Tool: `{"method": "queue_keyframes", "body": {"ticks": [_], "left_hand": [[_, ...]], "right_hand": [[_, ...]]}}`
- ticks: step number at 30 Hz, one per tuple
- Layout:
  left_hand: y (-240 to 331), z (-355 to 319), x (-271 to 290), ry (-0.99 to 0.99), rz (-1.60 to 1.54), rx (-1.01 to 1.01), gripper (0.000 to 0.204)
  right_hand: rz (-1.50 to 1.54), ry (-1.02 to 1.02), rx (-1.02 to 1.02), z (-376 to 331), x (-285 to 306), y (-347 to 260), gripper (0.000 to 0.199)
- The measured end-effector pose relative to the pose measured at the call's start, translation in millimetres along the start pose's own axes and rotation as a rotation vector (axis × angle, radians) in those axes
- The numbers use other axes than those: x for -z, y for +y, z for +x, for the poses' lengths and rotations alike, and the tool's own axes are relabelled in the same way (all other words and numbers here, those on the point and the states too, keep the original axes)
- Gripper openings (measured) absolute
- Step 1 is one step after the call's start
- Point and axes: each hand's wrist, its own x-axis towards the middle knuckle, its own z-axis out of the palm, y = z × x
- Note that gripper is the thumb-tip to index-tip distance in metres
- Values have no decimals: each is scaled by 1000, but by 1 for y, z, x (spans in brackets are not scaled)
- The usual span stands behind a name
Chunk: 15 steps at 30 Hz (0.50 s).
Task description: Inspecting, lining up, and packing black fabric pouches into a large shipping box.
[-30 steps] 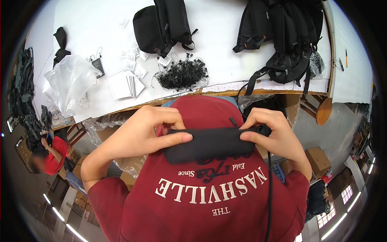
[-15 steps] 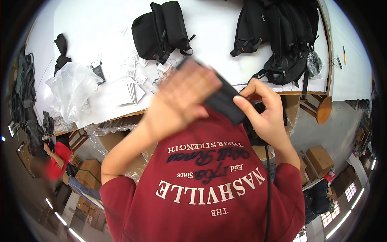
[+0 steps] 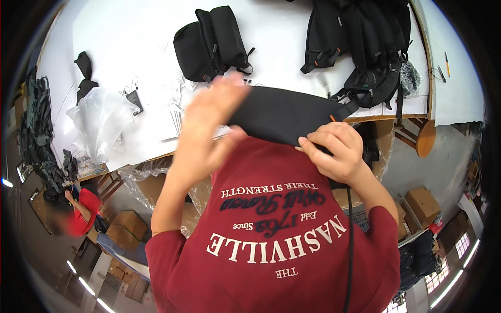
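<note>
A black sling bag (image 3: 287,113) is held in front of my chest, level with the table's near edge. It looks flat and long, with a small orange pull near its right end. My right hand (image 3: 336,148) pinches the lower right edge between thumb and fingers. At the other end, my left hand (image 3: 209,125) is smeared by motion. Its thumb lies by the bag's lower left edge and its fingers reach the top edge, so whether it grips is unclear. Another black bag (image 3: 211,44) stands on the table beyond my left hand.
Several black bags (image 3: 360,47) are piled at the back right of the white table (image 3: 282,41). Clear plastic (image 3: 99,125), paper tags and a small black pouch (image 3: 134,100) lie at left. A person in red (image 3: 83,211) is at far left. A wooden stool (image 3: 425,138) stands at right.
The bag has turned from steeply tilted to nearly level, showing its broad face. My left hand has moved left toward its end. My right hand has shifted lower along the edge.
</note>
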Motion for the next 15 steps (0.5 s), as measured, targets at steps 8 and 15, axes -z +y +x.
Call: {"method": "queue_keyframes", "body": {"ticks": [8,15], "left_hand": [[-71,-13,-20,-458,-722,389,79],[-58,7,-57,109,-1195,600,72]], "right_hand": [[600,-85,-618,1,-13,11,9],[1349,-188,-1426,0,-39,54,22]]}}
